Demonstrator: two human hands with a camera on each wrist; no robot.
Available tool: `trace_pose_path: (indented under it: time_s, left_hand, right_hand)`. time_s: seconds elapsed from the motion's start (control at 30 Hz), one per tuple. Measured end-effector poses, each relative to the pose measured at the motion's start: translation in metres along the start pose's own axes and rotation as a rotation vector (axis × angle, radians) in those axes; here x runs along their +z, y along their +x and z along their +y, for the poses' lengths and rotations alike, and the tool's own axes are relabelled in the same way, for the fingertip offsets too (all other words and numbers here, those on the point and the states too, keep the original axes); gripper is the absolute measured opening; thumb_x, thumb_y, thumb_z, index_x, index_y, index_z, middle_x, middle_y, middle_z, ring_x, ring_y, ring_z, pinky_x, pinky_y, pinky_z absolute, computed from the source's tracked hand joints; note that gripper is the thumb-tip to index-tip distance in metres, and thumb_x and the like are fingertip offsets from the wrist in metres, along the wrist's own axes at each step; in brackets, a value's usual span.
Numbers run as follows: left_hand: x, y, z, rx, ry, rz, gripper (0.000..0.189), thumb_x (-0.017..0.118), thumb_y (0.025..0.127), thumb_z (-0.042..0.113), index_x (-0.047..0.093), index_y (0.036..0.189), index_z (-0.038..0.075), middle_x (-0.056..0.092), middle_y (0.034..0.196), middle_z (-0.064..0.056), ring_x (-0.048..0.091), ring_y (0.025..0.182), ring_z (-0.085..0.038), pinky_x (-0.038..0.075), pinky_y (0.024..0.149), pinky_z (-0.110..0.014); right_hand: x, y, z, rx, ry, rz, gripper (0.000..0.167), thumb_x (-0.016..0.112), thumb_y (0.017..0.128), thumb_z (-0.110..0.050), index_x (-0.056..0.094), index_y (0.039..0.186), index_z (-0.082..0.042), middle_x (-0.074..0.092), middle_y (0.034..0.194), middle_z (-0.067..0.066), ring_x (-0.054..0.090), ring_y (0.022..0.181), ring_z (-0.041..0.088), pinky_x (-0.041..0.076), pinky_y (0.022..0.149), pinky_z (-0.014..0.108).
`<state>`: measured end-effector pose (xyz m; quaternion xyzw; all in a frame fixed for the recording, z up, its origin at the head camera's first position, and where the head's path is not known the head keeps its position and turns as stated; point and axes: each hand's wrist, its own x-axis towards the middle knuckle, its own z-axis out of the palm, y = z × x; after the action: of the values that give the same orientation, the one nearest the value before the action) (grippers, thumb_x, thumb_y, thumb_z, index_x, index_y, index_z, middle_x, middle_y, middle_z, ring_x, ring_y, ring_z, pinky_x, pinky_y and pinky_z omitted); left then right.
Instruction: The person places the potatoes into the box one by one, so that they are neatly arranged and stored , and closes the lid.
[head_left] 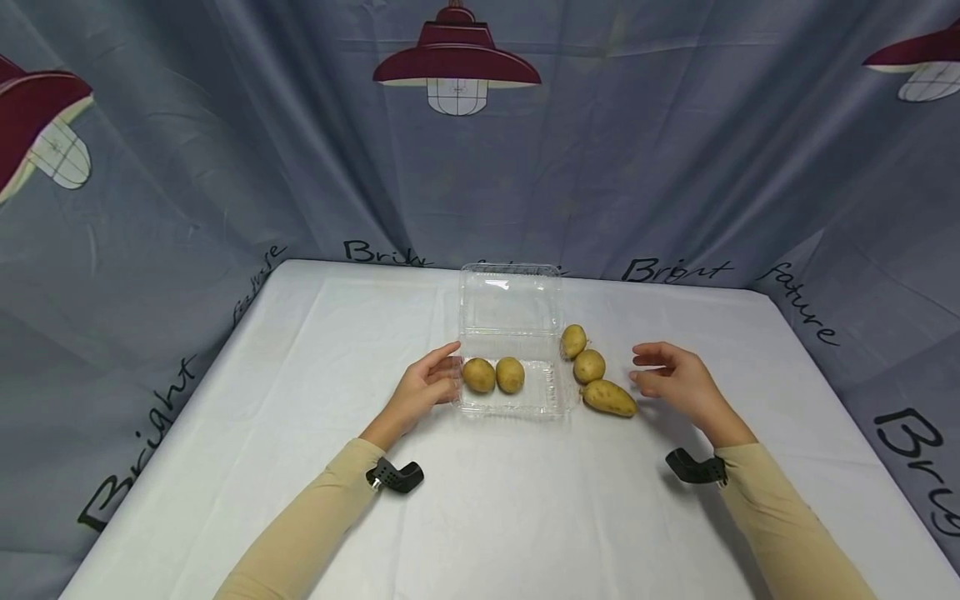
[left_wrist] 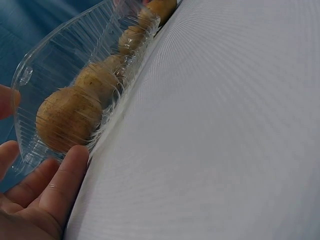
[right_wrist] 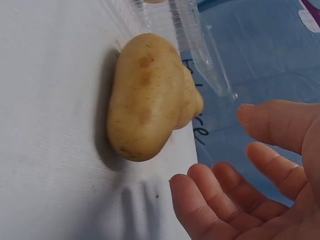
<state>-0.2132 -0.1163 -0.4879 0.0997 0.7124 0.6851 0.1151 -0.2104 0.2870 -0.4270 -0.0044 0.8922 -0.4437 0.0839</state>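
On the white table (head_left: 525, 500), with left hand (head_left: 420, 387) loose against the clear box (head_left: 540, 392) of two potatoes (head_left: 479, 375) and right hand (head_left: 678, 383) wide and empty near the long potato (head_left: 609, 398) outside, press the bendy box softly.

Head view high, forward-down — wrist views low, close — potatoes (head_left: 589, 367) in all.

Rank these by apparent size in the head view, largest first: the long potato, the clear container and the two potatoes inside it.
1. Clear container
2. Long potato
3. Left inner potato and right inner potato: too alike to rank
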Motion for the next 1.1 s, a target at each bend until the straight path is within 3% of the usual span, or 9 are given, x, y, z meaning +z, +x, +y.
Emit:
trace_pose_path:
  time_s: [0.37, 0.7, 0.87, 1.1]
  left_hand:
    - [0.000, 0.001, -0.001, 0.004, -0.002, 0.003, 0.076, 0.052, 0.082, -0.004, 0.039, 0.156, 0.004, 0.050, 0.148, -0.029, 0.056, 0.130, -0.038, 0.060, 0.083, -0.020]
    - [0.000, 0.001, -0.001, 0.006, -0.003, 0.003, 0.075, 0.052, 0.083, -0.003, 0.038, 0.156, 0.002, 0.050, 0.148, -0.029, 0.058, 0.129, -0.036, 0.061, 0.085, -0.021]
    - [0.000, 0.001, -0.002, 0.009, -0.007, 0.002, 0.075, 0.052, 0.083, -0.004, 0.038, 0.156, 0.003, 0.050, 0.148, -0.029, 0.058, 0.128, -0.036, 0.061, 0.084, -0.021]
    - [0.000, 0.002, -0.003, 0.010, -0.004, -0.001, 0.075, 0.052, 0.083, -0.004, 0.039, 0.156, 0.004, 0.050, 0.148, -0.029, 0.058, 0.128, -0.036, 0.061, 0.084, -0.021]
  right_hand:
    - [0.010, 0.001, 0.011, -0.033, 0.045, -0.038, 0.056, 0.069, 0.095, -0.014, 0.049, 0.143, 0.007, 0.055, 0.139, 0.033, 0.063, 0.096, 0.003, 0.063, 0.075, 0.024]
    - [0.016, 0.000, 0.014, -0.070, 0.008, -0.035, 0.053, 0.069, 0.094, -0.013, 0.052, 0.141, 0.006, 0.059, 0.136, 0.032, 0.065, 0.115, 0.039, 0.060, 0.073, 0.020]
    - [0.020, -0.001, 0.015, -0.073, 0.016, -0.068, 0.051, 0.069, 0.093, -0.012, 0.053, 0.139, 0.006, 0.059, 0.136, 0.033, 0.066, 0.112, 0.036, 0.061, 0.073, 0.023]
    - [0.025, -0.002, 0.011, -0.083, -0.004, -0.120, 0.051, 0.071, 0.092, -0.014, 0.055, 0.136, 0.007, 0.060, 0.131, 0.033, 0.066, 0.097, 0.021, 0.060, 0.068, 0.025]
